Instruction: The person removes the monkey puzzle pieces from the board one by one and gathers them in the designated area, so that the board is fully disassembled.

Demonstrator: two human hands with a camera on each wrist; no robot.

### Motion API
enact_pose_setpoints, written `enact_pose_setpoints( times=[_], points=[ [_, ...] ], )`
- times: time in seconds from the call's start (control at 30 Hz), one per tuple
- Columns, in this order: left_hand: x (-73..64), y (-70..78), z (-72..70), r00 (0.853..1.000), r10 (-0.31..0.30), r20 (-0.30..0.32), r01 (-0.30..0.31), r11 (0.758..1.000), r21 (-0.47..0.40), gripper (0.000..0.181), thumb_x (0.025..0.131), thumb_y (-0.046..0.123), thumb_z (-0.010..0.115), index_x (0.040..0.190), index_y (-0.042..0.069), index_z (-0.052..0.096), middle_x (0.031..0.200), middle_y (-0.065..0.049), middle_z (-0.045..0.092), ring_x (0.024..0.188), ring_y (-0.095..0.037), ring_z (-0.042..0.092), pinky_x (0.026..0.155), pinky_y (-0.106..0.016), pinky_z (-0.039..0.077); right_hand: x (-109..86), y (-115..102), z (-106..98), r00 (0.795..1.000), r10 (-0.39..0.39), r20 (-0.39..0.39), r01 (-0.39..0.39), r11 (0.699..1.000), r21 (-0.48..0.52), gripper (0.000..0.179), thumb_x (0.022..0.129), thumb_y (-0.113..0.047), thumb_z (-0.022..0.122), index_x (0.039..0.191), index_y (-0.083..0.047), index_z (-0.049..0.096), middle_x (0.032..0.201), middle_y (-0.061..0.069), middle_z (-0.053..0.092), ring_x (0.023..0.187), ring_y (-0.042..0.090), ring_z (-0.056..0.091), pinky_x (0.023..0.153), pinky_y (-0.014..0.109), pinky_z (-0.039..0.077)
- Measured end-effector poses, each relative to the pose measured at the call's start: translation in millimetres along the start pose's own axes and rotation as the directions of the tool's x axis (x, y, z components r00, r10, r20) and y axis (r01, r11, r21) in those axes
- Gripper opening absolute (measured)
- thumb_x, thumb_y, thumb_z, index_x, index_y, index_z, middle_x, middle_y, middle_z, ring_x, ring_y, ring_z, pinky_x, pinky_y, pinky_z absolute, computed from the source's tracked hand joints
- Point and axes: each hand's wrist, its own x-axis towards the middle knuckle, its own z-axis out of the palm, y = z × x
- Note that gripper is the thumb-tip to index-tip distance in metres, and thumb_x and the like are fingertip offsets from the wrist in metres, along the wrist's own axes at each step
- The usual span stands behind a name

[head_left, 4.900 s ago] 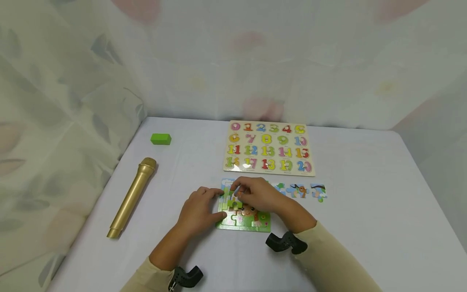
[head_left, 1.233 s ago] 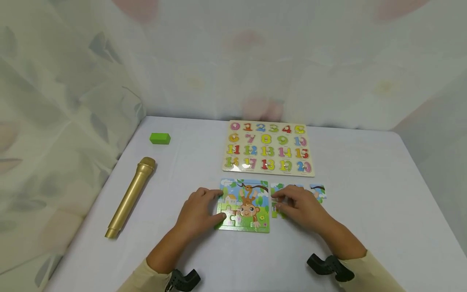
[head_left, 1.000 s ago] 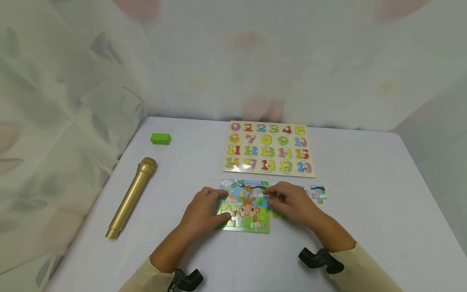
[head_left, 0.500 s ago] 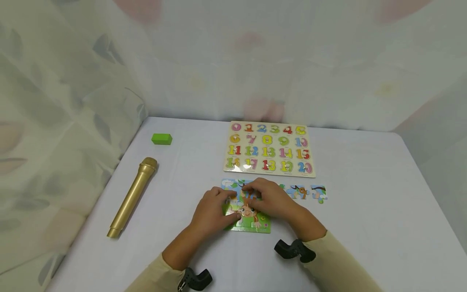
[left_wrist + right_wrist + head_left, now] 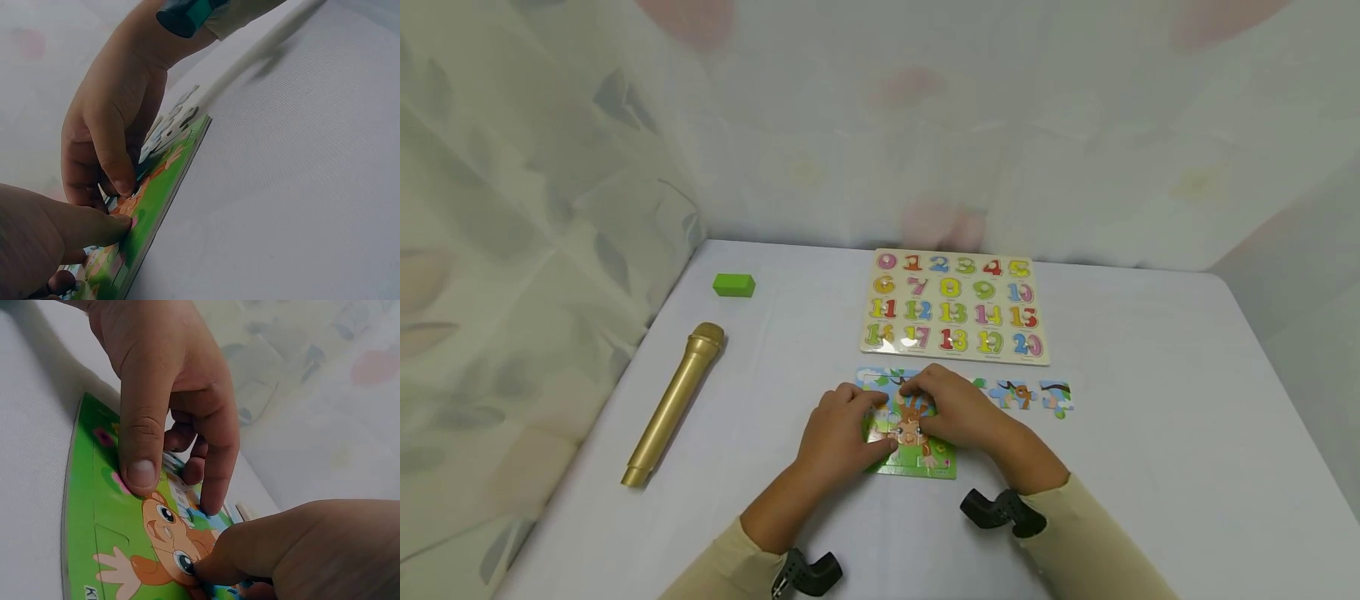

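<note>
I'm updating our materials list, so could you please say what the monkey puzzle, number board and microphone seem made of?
Monkey puzzle: perhaps wood or stiff card, smooth printed face, pale edge.
Number board: probably wood, glossy; pale tan, catching glare.
Microphone: metal or gold-coated plastic, judging by its soft sheen.

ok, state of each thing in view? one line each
Monkey puzzle: flat on the table, partly covered by hands
Loose pieces: lying right of the puzzle, some hidden
Left hand: thumb and index touching the puzzle
Right hand: touching the puzzle, fingertips partly hidden
Number board: flat, slots appear filled
Microphone: on its side, power unclear
Green block: lying flat, untouched
</note>
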Motion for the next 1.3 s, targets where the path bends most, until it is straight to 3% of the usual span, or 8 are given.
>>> enact_pose_setpoints(
  times=[0.63, 0.9, 1.3],
  points=[
    [2.6, 1.9, 0.6, 1.0, -0.02, 0.02, 0.02, 1.0, -0.001, 0.064, 0.079, 0.041, 0.095, 0.134, 0.015, 0.074, 0.114, -0.006, 0.061, 0.103, -0.026, 0.056, 0.081, -0.041, 0.048, -1.2, -2.5, -2.6, 0.999, 0.047, -0.019, -0.045, 0.996, 0.08, 0.039, 0.089, -0.003, 0.079, 0.124, -0.014, 0.07, 0.123, -0.003, 0.066, 0.102, 0.017, 0.057, 0.093, 0.039, 0.05],
    [2.4, 0.4, 0.7, 1.0, -0.016, 0.015, 0.016, 1.0, -0.001, 0.064, 0.079, 0.041, 0.095, 0.133, 0.015, 0.073, 0.115, -0.006, 0.062, 0.102, -0.026, 0.056, 0.081, -0.041, 0.048, -2.7, -4.2, -6.3, 1.0, 0.012, -0.005, -0.011, 0.987, 0.159, 0.029, 0.095, -0.011, 0.076, 0.123, -0.015, 0.067, 0.1, -0.006, 0.066, 0.079, 0.014, 0.055, 0.071, 0.031, 0.048],
    [2.6, -2.9, 1.2, 1.0, -0.009, 0.018, 0.009, 1.0, 0.009, 0.063, 0.08, 0.043, 0.094, 0.133, 0.016, 0.074, 0.117, -0.006, 0.062, 0.105, -0.027, 0.057, 0.083, -0.043, 0.049, -3.5, -6.1, -4.0, 1.0, 0.017, -0.011, -0.014, 0.973, 0.229, 0.025, 0.1, -0.01, 0.074, 0.12, -0.02, 0.062, 0.09, -0.005, 0.064, 0.072, 0.013, 0.056, 0.067, 0.03, 0.046]
  ],
)
